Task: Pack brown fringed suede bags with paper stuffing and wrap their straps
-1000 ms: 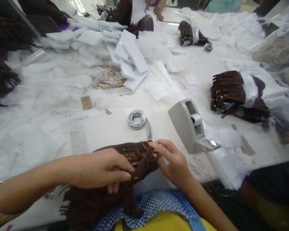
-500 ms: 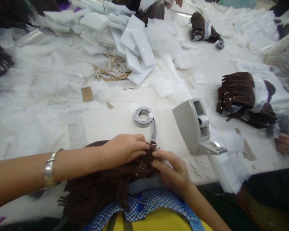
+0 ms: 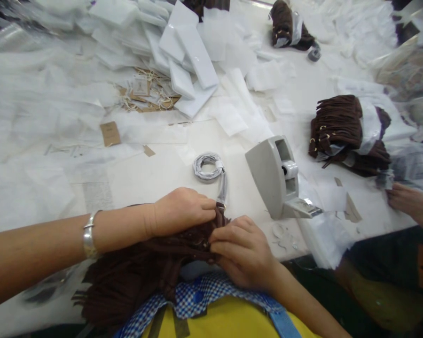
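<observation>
A dark brown fringed bag [image 3: 134, 272] lies at the table's near edge against my body. My left hand [image 3: 183, 211] is closed on its upper edge, close to the metal ring of the strap. Lower down, my right hand [image 3: 243, 249] pinches the bag's opening near its right end; the fingertips are partly hidden in the folds. From the bag's corner runs a strap wrapped in pale paper, its length rolled into a coil [image 3: 207, 167] on the table just beyond my hands.
A grey tape dispenser [image 3: 275, 176] stands right of the coil. Wrapped brown fringed bags [image 3: 338, 124] lie farther right, near another person's hand [image 3: 409, 199]. White padded packets [image 3: 197, 51] and tags with strings [image 3: 148, 91] are heaped at the back, amid plastic sheets [image 3: 31, 112].
My right hand has shifted left and rolled over, its fingers now curled tighter on the bag's edge. My left hand stays on the bag. The whole view has tilted down slightly.
</observation>
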`<state>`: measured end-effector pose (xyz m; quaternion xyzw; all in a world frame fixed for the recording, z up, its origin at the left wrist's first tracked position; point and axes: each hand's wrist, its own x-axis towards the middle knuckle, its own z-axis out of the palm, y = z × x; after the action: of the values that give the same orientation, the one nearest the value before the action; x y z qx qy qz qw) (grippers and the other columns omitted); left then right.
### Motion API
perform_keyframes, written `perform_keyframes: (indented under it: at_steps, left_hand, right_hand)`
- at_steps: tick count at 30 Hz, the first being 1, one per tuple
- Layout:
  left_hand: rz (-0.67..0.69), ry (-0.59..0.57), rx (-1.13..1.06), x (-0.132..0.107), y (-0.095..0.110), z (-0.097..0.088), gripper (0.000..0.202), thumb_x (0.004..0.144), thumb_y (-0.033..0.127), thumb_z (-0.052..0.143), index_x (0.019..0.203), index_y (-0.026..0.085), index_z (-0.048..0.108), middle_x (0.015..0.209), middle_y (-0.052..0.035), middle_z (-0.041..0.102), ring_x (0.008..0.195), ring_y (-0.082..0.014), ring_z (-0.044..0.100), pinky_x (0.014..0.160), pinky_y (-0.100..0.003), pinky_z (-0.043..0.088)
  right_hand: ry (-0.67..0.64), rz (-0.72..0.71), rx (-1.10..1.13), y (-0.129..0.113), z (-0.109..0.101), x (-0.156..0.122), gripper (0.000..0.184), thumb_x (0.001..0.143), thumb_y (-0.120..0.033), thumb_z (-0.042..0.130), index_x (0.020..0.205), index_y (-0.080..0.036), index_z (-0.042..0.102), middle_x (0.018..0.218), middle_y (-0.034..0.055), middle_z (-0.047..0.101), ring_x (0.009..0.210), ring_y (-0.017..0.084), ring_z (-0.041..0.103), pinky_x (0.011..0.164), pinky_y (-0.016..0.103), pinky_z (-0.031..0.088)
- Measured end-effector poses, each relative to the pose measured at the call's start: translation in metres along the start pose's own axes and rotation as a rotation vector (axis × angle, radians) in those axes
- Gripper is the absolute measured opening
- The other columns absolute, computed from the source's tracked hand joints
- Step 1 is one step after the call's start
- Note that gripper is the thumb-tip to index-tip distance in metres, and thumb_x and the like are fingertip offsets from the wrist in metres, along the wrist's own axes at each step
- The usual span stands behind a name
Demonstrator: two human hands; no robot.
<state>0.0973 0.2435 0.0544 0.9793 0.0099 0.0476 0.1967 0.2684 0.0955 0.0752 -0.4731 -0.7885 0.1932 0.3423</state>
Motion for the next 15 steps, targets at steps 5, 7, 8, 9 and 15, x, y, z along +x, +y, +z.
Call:
perform_keyframes:
  at_steps: [5, 7, 8, 9, 15]
  left_hand:
    - [0.003, -0.014, -0.106, -0.013, -0.018, -0.005, 0.022, 0.098, 0.022, 0.046, 0.093, 0.023, 0.068, 0.089, -0.0002, 0.068, 0.077, -0.0122, 0.062, 0.070, -0.022, 0.045]
    - [-0.110, 0.006, -0.262, -0.018, -0.022, -0.006, 0.021, 0.099, 0.026, 0.047, 0.100, 0.024, 0.068, 0.097, 0.0001, 0.069, 0.082, -0.0112, 0.064, 0.073, -0.021, 0.046]
    - [-0.188, 0.034, -0.330, -0.020, -0.022, -0.006, 0.020, 0.098, 0.029, 0.049, 0.101, 0.023, 0.068, 0.098, -0.0001, 0.069, 0.084, -0.0111, 0.064, 0.075, -0.020, 0.046]
    - [-0.268, 0.063, -0.375, -0.024, -0.022, -0.007, 0.019, 0.097, 0.031, 0.051, 0.099, 0.022, 0.068, 0.098, -0.0003, 0.069, 0.084, -0.0113, 0.064, 0.077, -0.021, 0.047]
    - [-0.475, -0.075, -0.194, -0.047, -0.012, -0.001, 0.021, 0.094, 0.039, 0.056, 0.093, 0.024, 0.071, 0.093, 0.0003, 0.069, 0.078, -0.0143, 0.065, 0.067, -0.024, 0.045]
  right_hand:
    - [0.041, -0.019, 0.139, 0.004, 0.002, -0.006, 0.016, 0.082, -0.006, 0.062, 0.093, -0.017, 0.066, 0.095, 0.0052, 0.073, 0.079, 0.016, 0.061, 0.072, 0.034, 0.046]
    - [0.036, -0.006, 0.154, 0.003, 0.001, -0.005, 0.017, 0.082, -0.005, 0.063, 0.095, -0.017, 0.066, 0.095, 0.0058, 0.073, 0.082, 0.016, 0.062, 0.074, 0.034, 0.048]
    - [0.034, 0.000, 0.155, 0.003, 0.001, -0.005, 0.018, 0.082, -0.004, 0.063, 0.095, -0.017, 0.066, 0.095, 0.0061, 0.072, 0.084, 0.017, 0.062, 0.074, 0.033, 0.048]
    - [0.034, 0.006, 0.156, 0.003, 0.001, -0.005, 0.019, 0.082, -0.004, 0.064, 0.096, -0.016, 0.066, 0.095, 0.0063, 0.072, 0.085, 0.017, 0.062, 0.075, 0.033, 0.049]
    - [0.045, -0.002, 0.167, 0.003, 0.004, -0.002, 0.020, 0.081, -0.003, 0.066, 0.096, -0.016, 0.066, 0.094, 0.0073, 0.071, 0.082, 0.016, 0.063, 0.072, 0.032, 0.051]
